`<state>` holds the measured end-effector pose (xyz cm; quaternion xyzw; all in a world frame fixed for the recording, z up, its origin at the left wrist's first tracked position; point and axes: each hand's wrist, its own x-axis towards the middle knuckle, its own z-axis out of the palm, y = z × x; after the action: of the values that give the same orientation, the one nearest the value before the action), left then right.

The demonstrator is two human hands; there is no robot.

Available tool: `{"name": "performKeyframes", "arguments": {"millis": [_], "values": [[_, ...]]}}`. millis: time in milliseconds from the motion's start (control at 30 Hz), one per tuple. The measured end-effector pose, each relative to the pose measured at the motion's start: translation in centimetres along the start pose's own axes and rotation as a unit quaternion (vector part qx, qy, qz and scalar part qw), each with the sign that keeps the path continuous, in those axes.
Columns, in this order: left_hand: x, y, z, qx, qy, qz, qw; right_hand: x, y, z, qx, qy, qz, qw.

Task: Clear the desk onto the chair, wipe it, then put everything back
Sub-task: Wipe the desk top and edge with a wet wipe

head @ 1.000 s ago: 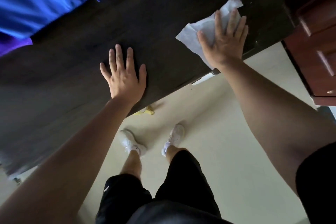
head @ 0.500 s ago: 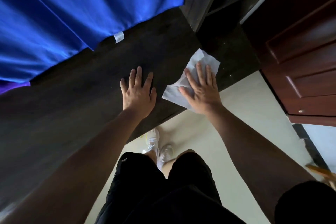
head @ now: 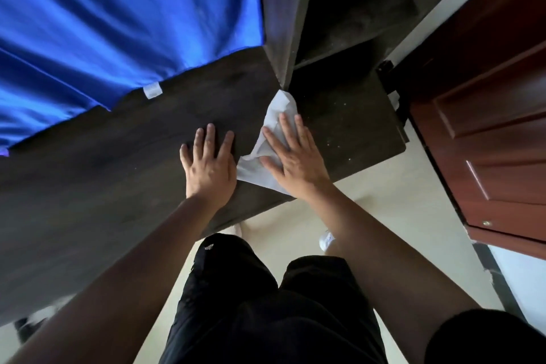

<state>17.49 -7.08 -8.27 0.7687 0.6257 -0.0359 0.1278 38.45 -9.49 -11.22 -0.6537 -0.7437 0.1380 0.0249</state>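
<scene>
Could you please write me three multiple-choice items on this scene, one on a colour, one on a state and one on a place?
1. The fabric at the far side of the desk is: A red, B blue, C green.
2. The left hand is: A a fist, B flat on the desk, C lifted in the air.
3. The cloth is: A in mid-air, B under the left hand, C under the right hand.

Answers: B, the fabric shows bright blue; B, its fingers lie straight on the desk; C, the right hand's straight fingers press on the white cloth.
</scene>
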Motion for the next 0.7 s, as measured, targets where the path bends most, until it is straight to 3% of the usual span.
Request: {"name": "performKeyframes", "arguments": {"millis": [267, 433, 533, 700], "values": [[-1.8, 9.1, 2.0, -0.018, 0.048, -0.137, 0.989, -4.6, 8.0, -1.5, 0.204, -0.007, -0.086, 0.975], [-1.4, 15.1, 2.6, -0.029, 0.045, -0.159, 0.986, -6.1, 15.3, -4.8, 0.304, -0.046, 0.026, 0.951], [-0.1, 17.9, 3.3, -0.032, 0.048, -0.132, 0.99, -5.2, 19.2, -6.6, 0.316, -0.011, 0.09, 0.944], [1.0, 18.5, 5.4, -0.026, 0.091, -0.122, 0.988, -3.6, 22.5, -6.4, 0.272, 0.069, 0.09, 0.956]]}}
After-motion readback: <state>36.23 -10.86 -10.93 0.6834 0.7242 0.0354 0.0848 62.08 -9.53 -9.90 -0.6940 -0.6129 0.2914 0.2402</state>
